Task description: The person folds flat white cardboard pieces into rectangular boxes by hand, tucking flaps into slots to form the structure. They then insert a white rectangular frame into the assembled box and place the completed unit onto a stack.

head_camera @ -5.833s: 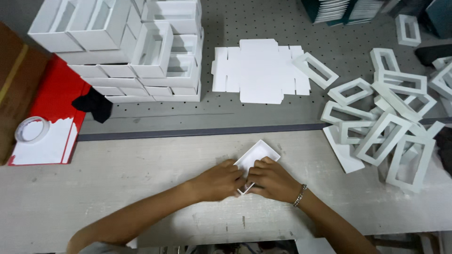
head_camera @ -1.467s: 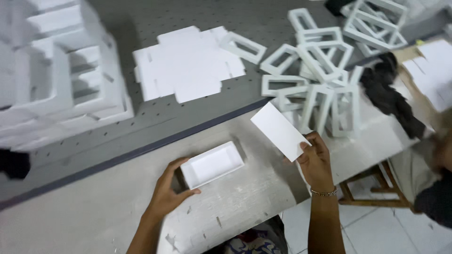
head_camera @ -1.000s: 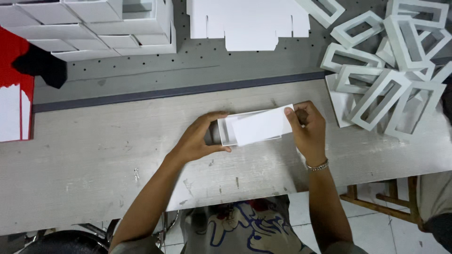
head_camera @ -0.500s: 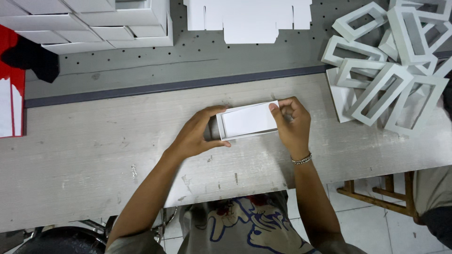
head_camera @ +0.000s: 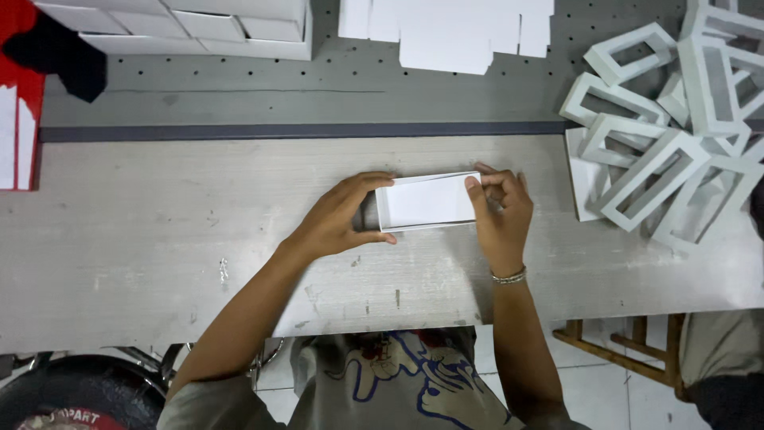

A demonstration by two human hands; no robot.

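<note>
Since half a second back, little shifting: box (head_camera: 427, 201) and both hands sitting a touch lower and rightward in view, grips unchanged. Compared with a second and a half back, white card no longer raised in right hand, now lying flat within the box.

Holding the box from both ends on the counter (head_camera: 159, 239): left hand (head_camera: 338, 219) cupping the left end, thumb along the near edge and fingers curled over the far edge; right hand (head_camera: 501, 209) closing on the right end, fingertips pressing down on the rim there. Both hands narrow, clamped on the box, neither one free.

Judging the step in hand: seating the white insert or lid square into the shallow tray, pressing the right end home. Next move probably calling for even pressure along the remaining edges, keeping the corners aligned so nothing buckles.

Lying flat, open face upward toward the camera. Long axis running left to right, nearly parallel to the counter's far edge, right end tipped very slightly away from the body.

Resting mid-counter, directly ahead of the torso. Well apart to the right, a heap of white frames (head_camera: 668, 135); beyond the dark strip, flat white blanks (head_camera: 446, 28) and stacked boxes (head_camera: 191, 24); far left, red sheet (head_camera: 20, 95).
</note>
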